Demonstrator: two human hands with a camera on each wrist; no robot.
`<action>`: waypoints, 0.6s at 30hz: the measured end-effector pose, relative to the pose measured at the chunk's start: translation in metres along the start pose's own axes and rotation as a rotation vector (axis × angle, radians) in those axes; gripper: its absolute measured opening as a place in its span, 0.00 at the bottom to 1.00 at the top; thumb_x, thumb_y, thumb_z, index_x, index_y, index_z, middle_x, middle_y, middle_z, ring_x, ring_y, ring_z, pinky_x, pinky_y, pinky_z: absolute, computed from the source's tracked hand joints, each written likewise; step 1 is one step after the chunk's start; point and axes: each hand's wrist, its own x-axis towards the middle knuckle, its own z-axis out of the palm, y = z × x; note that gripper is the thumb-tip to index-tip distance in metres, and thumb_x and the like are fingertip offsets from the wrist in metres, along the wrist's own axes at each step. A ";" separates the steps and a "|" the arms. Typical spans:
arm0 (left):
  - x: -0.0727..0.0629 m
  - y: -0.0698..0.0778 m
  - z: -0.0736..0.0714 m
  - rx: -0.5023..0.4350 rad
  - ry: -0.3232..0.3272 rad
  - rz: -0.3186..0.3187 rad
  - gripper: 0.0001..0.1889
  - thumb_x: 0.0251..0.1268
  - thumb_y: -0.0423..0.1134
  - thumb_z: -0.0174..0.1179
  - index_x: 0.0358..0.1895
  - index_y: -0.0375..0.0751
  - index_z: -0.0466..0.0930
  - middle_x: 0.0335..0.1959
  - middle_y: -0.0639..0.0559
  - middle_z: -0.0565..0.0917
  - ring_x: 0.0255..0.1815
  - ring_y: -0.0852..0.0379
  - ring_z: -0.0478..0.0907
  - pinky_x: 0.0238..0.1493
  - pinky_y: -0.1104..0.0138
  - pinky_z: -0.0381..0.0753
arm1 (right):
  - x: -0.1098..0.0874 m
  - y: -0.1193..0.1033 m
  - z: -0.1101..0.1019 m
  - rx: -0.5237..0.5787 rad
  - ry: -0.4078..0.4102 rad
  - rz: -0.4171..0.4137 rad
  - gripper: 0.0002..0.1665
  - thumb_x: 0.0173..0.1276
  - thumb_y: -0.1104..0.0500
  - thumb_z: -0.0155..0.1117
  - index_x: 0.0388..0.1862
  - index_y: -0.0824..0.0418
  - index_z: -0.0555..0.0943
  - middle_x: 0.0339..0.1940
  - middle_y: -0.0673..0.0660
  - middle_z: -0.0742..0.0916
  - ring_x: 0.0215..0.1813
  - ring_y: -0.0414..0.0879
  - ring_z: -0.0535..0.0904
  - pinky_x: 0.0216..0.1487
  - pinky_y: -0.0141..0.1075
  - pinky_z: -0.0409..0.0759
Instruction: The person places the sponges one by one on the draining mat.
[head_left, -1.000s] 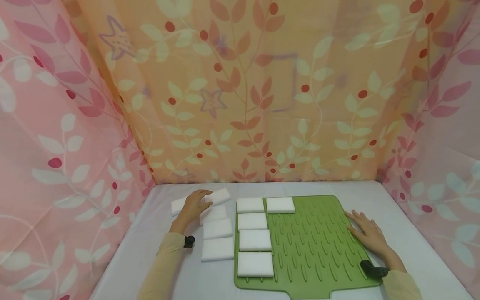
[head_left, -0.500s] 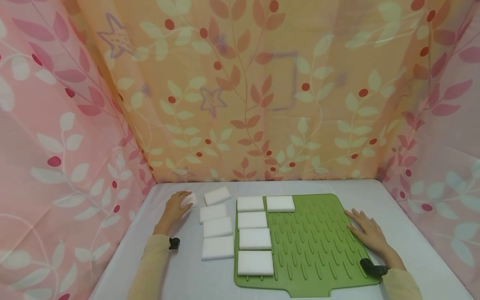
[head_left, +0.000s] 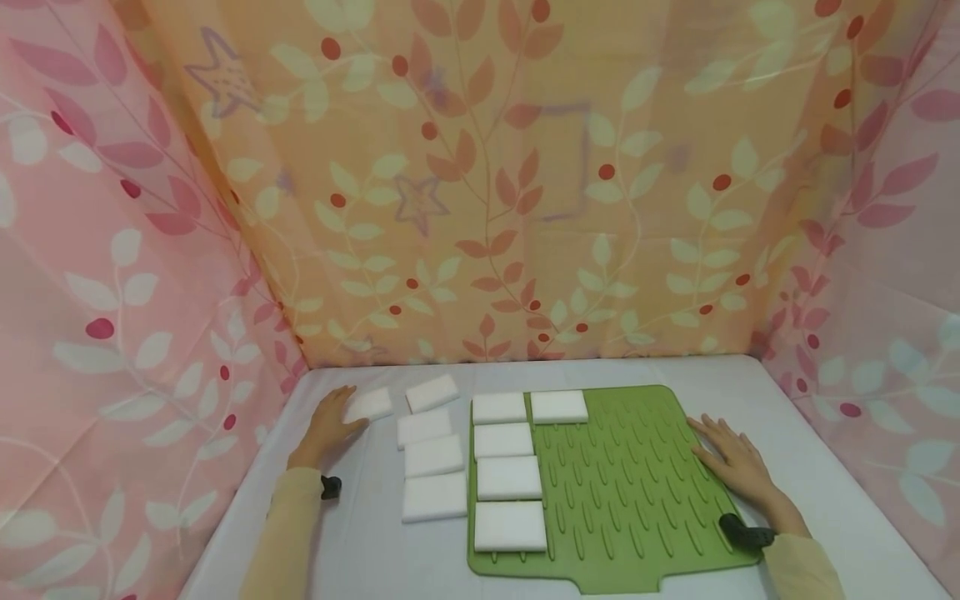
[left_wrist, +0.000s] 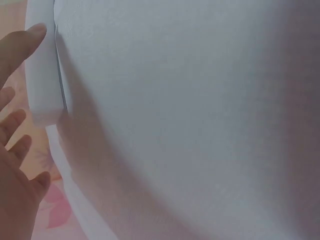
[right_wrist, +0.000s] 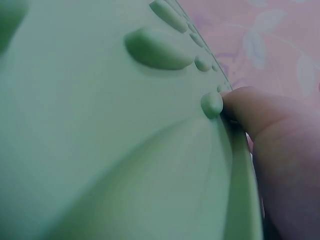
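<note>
Left hand (head_left: 326, 429) at the far left, fingers and thumb spread loosely, the grasp unclosed, around the near-left side of a flat, rectangular white block (head_left: 371, 404); whether skin meets block cannot be told. The block, matte and foam-like with crisp edges, lies askew on a smooth white cloth (head_left: 367, 533). To its right, four similar blocks (head_left: 435, 497) form an uneven column running far to near, the farthest turned at an angle. Right hand (head_left: 738, 467), fingers extended and relaxed, rests on the right edge of a green mat (head_left: 622, 567), whose surface bears raised, elongated, rounded ridges and whose near edge projects as a tab. Four mat blocks (head_left: 509, 477) line its left side; a fifth (head_left: 559, 407) lies to the right of the farthest. Beyond hangs an orange curtain (head_left: 480, 167) printed with leaves and red dots.
</note>
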 end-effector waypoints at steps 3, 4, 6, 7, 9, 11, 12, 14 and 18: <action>-0.002 -0.002 -0.002 -0.005 -0.036 -0.040 0.40 0.54 0.45 0.66 0.65 0.26 0.59 0.64 0.26 0.61 0.65 0.30 0.54 0.63 0.41 0.52 | 0.000 -0.001 -0.001 -0.002 -0.003 -0.001 0.32 0.70 0.50 0.52 0.71 0.56 0.61 0.70 0.71 0.61 0.71 0.69 0.46 0.67 0.61 0.29; -0.003 -0.001 -0.003 -0.011 -0.042 -0.053 0.40 0.54 0.45 0.66 0.65 0.25 0.59 0.64 0.26 0.61 0.65 0.30 0.54 0.63 0.41 0.53 | 0.000 -0.002 -0.002 -0.002 -0.003 -0.001 0.32 0.70 0.50 0.52 0.70 0.56 0.62 0.70 0.71 0.61 0.71 0.69 0.46 0.67 0.61 0.29; -0.006 0.000 -0.007 -0.037 -0.057 -0.091 0.41 0.53 0.45 0.66 0.65 0.25 0.58 0.64 0.27 0.61 0.65 0.30 0.54 0.63 0.41 0.53 | 0.000 -0.003 -0.002 -0.001 -0.001 0.000 0.32 0.70 0.50 0.53 0.70 0.56 0.62 0.69 0.72 0.61 0.71 0.70 0.47 0.67 0.61 0.30; -0.007 0.000 -0.008 -0.044 -0.065 -0.109 0.41 0.54 0.46 0.66 0.66 0.25 0.58 0.64 0.27 0.61 0.65 0.30 0.54 0.63 0.41 0.54 | 0.000 -0.003 -0.002 -0.001 -0.004 0.002 0.32 0.70 0.50 0.53 0.70 0.56 0.62 0.69 0.71 0.61 0.71 0.69 0.47 0.67 0.61 0.30; -0.010 0.000 -0.010 -0.065 -0.081 -0.151 0.42 0.55 0.46 0.65 0.67 0.26 0.57 0.64 0.28 0.62 0.64 0.31 0.56 0.63 0.41 0.55 | 0.000 -0.004 -0.002 0.000 -0.001 0.004 0.32 0.70 0.50 0.53 0.70 0.56 0.62 0.69 0.71 0.62 0.71 0.69 0.48 0.67 0.62 0.31; -0.012 -0.001 -0.011 -0.073 -0.097 -0.182 0.41 0.56 0.47 0.64 0.67 0.27 0.56 0.63 0.28 0.63 0.63 0.32 0.58 0.62 0.42 0.57 | 0.000 -0.005 -0.003 0.002 0.002 0.003 0.32 0.69 0.50 0.54 0.70 0.56 0.63 0.69 0.71 0.62 0.71 0.70 0.48 0.67 0.62 0.32; -0.013 -0.001 -0.011 -0.075 -0.105 -0.196 0.41 0.56 0.48 0.64 0.67 0.27 0.56 0.63 0.28 0.64 0.63 0.32 0.59 0.62 0.42 0.58 | 0.000 -0.005 -0.003 0.002 0.002 0.002 0.32 0.69 0.50 0.54 0.70 0.56 0.63 0.69 0.71 0.62 0.71 0.70 0.48 0.67 0.63 0.32; -0.014 -0.001 -0.012 -0.080 -0.111 -0.215 0.41 0.56 0.48 0.64 0.67 0.28 0.57 0.61 0.28 0.66 0.62 0.32 0.61 0.61 0.42 0.59 | 0.001 -0.005 -0.004 0.001 0.004 0.000 0.32 0.69 0.50 0.54 0.70 0.56 0.63 0.69 0.71 0.62 0.70 0.70 0.49 0.66 0.63 0.33; -0.015 0.001 -0.013 -0.086 -0.106 -0.224 0.40 0.55 0.49 0.64 0.65 0.28 0.60 0.58 0.29 0.68 0.59 0.33 0.64 0.59 0.42 0.62 | 0.001 -0.004 -0.004 -0.008 0.004 -0.001 0.32 0.69 0.50 0.54 0.70 0.56 0.63 0.69 0.71 0.62 0.70 0.70 0.49 0.66 0.63 0.33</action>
